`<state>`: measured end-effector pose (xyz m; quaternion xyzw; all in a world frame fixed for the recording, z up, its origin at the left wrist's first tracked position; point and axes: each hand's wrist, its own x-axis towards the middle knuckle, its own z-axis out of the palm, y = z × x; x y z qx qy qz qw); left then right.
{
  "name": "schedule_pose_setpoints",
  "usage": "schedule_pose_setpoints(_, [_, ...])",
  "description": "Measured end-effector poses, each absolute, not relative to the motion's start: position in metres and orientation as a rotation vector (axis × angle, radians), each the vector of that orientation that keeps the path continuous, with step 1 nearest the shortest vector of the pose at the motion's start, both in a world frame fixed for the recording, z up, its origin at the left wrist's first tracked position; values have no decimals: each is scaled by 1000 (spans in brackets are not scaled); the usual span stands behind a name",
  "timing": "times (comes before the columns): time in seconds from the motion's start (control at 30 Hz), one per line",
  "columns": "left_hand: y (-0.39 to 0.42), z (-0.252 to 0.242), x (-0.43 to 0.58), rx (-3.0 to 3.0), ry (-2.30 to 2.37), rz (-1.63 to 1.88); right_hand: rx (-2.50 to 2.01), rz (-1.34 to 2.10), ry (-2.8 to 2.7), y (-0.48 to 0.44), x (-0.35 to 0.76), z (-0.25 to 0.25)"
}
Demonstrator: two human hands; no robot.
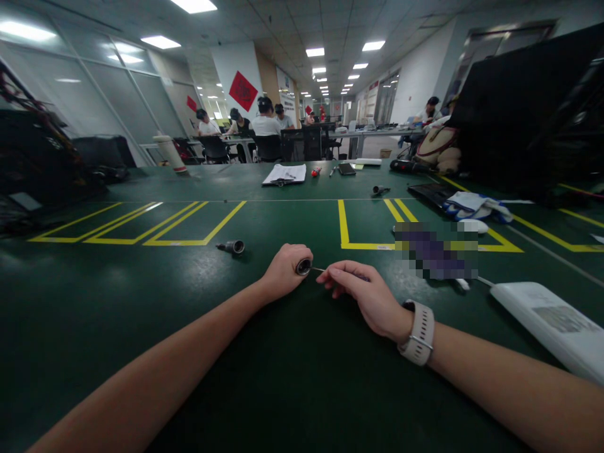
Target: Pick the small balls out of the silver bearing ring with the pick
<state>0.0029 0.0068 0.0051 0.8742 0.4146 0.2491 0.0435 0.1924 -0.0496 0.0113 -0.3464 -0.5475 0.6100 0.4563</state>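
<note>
My left hand [286, 270] is closed around a dark metal cylindrical part [303, 267], with its round hollow end turned to the right and toward me. In my right hand [356, 289], thumb and fingers pinch a thin-shafted tool [318, 269] that looks like a slim screwdriver. Its shaft points left at the hollow end; whether the tip touches the metal I cannot tell. The fingers hide most of its handle. A similar metal part [231, 247] lies on its side on the green table [264, 390], left of my left hand.
Yellow tape [372, 246] marks the table. A white power strip [547, 314], a pixelated purple object [434, 251], a white mouse [472, 226] and a cloth [479, 206] lie to the right. Farther back are another metal part [379, 190] and a clipboard [285, 175]. Several people sit beyond.
</note>
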Motion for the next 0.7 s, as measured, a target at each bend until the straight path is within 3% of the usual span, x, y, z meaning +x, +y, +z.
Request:
schedule_pose_setpoints(0.2, [6,3,2,2532,1189,875,-797,1662,-1183,-47,195,14])
schedule_pose_setpoints(0.53, [9,3,2,2652,1266,832,-896,1349,-1534,-51,193,7])
schedule_pose_setpoints(0.7, [7,4,2,2686,1241,778,-871,1475,-1406,-50,193,9])
